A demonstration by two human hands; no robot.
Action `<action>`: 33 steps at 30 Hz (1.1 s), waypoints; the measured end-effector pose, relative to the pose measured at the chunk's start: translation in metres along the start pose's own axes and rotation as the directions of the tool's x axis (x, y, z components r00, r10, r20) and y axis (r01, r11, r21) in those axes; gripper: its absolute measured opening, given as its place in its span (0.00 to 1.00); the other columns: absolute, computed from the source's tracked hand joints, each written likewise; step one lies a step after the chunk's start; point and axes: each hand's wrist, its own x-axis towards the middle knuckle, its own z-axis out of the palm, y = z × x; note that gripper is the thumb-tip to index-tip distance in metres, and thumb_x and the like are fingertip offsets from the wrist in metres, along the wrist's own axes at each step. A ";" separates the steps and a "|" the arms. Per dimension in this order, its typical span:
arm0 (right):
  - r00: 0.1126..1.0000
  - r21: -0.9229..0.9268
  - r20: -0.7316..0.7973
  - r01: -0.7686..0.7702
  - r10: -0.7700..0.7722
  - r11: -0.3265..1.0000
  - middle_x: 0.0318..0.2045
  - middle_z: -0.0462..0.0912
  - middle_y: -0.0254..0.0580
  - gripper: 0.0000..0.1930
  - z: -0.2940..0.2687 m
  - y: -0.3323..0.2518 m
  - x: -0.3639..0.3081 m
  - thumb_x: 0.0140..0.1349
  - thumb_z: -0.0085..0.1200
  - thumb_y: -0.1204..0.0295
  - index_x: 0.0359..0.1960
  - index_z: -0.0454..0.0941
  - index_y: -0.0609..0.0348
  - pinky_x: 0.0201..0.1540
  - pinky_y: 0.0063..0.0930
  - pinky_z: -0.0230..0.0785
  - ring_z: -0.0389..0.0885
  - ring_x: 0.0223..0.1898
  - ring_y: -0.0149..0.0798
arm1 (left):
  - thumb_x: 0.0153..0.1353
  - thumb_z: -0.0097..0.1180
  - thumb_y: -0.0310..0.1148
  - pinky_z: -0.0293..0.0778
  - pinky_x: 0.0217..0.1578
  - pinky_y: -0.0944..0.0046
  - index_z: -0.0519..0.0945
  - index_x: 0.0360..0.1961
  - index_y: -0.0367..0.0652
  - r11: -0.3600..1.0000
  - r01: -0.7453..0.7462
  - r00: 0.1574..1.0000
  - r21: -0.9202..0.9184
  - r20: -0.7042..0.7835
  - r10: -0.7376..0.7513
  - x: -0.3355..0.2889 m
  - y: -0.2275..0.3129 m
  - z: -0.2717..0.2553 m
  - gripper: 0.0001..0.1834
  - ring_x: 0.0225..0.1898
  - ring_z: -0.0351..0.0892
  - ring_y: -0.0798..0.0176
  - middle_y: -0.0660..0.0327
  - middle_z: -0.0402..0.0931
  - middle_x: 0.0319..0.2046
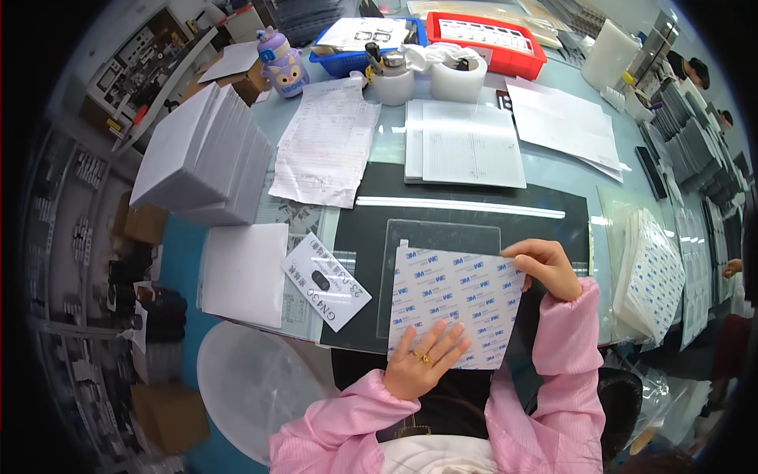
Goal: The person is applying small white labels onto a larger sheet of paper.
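A white sheet with a repeated blue print point(450, 292), like an adhesive sheet's backing paper, lies before me at the table's front edge. My right hand point(549, 267) pinches its upper right corner between thumb and fingers. Flat on its lower left part rests my left hand point(426, 358), fingers spread, a ring on one finger. Beneath the sheet a clear rectangular plate point(446, 234) shows at the top and left side. Both lie over a black mat point(545, 229); the sheet's lower end reaches past the mat's near edge.
To the left are a handwritten card point(343, 292), a white stack point(245, 276) and tall piled boards point(197, 158). Farther back lie a white strip point(458, 207) and stacked clear-white sheets point(474, 146). At right sits a bagged stack of printed sheets point(643, 272). A translucent bin point(245, 387) stands below left.
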 end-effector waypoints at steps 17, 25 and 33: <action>0.990 -0.051 -0.097 -0.105 0.100 0.993 0.30 0.85 0.40 0.14 -0.001 0.018 0.015 0.69 0.54 0.72 0.52 0.82 0.64 0.18 0.11 0.65 0.72 0.16 0.20 | 0.47 0.70 0.55 0.44 0.71 0.38 0.62 0.69 0.34 0.889 0.328 0.945 -0.319 0.107 -0.310 -0.008 -0.064 -0.046 0.54 0.73 0.52 0.41 0.46 0.58 0.71; 0.993 -0.034 -0.052 -0.111 0.109 0.993 0.30 0.84 0.37 0.14 -0.001 0.018 0.015 0.69 0.55 0.71 0.52 0.82 0.65 0.18 0.11 0.66 0.73 0.17 0.19 | 0.51 0.69 0.38 0.53 0.68 0.39 0.78 0.59 0.53 0.910 0.166 0.977 -0.381 0.186 -0.101 0.020 -0.005 -0.036 0.31 0.70 0.61 0.46 0.54 0.69 0.66; 0.974 0.298 0.072 0.186 -0.216 0.936 0.50 0.79 0.50 0.30 -0.002 0.004 0.005 0.76 0.35 0.51 0.51 0.81 0.67 0.48 0.29 0.71 0.77 0.51 0.40 | 0.69 0.50 0.33 0.74 0.56 0.48 0.80 0.53 0.38 0.385 0.181 0.891 -0.905 -0.015 -0.453 0.035 -0.023 -0.097 0.15 0.53 0.82 0.49 0.46 0.82 0.49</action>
